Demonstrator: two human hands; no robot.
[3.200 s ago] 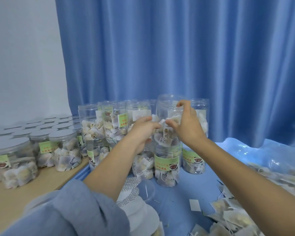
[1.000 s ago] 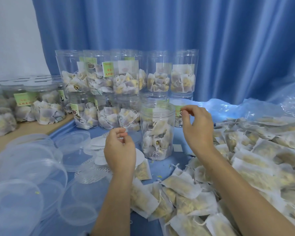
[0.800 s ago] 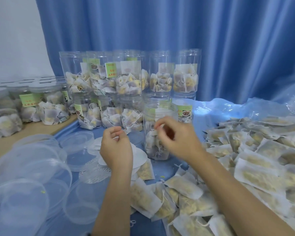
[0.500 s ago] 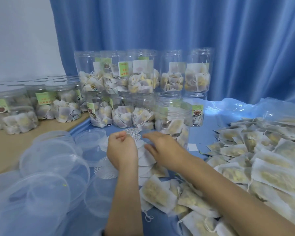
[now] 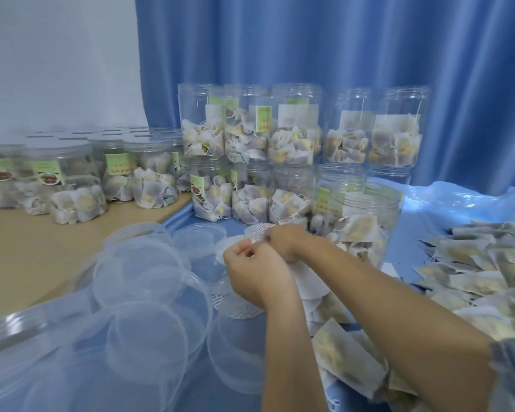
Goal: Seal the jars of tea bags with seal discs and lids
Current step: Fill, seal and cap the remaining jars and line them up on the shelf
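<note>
An open clear jar of tea bags (image 5: 366,221) stands alone on the blue cloth, just right of my hands. My left hand (image 5: 257,275) and my right hand (image 5: 286,240) meet above a heap of white seal discs (image 5: 238,301). Both pinch one patterned seal disc (image 5: 257,231) by its edge, lifted off the heap. Clear plastic lids (image 5: 144,281) lie piled to the left of my hands. Behind, open filled jars (image 5: 292,129) are stacked in two tiers.
Lidded jars with green labels (image 5: 72,179) stand on a wooden surface (image 5: 21,254) at the left. Loose tea bags (image 5: 488,272) cover the cloth at the right and below my right forearm. A blue curtain (image 5: 339,49) hangs close behind the jars.
My right hand left the rim of the lone jar and came down to the disc heap beside my left hand. Both hands now hold one disc raised between them.
</note>
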